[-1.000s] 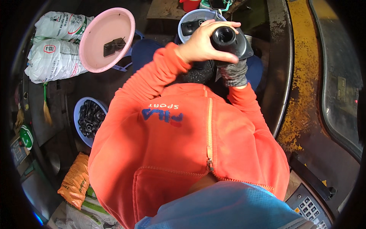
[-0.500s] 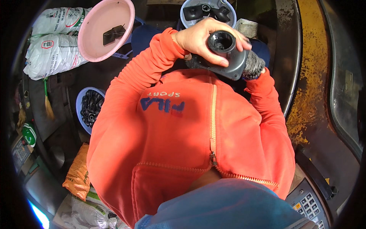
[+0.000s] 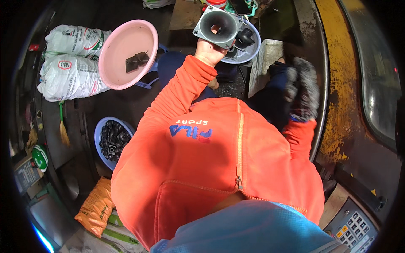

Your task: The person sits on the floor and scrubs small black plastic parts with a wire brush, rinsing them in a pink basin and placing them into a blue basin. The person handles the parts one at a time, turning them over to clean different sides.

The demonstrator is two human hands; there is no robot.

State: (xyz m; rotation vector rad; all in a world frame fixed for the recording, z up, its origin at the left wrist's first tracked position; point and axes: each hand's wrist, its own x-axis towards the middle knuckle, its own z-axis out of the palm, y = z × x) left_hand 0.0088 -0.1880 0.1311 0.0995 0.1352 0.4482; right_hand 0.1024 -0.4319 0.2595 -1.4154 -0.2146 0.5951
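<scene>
Left hand fingers clamp grey horn casting from below, above grey basin; looks rigid, hefty; grip flange. Gloved right hand: fingers' state unclear.

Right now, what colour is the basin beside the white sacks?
Pink basin, shown best in the head view.

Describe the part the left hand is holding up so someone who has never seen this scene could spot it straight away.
Follow the orange sleeve up from the chest to the left hand near the top of the view. It grips a square grey metal part with a dark funnel-shaped opening, held above the grey basin. Unlike the round pink plastic basin to its left, it is angular, metallic and held off the ground.
</scene>
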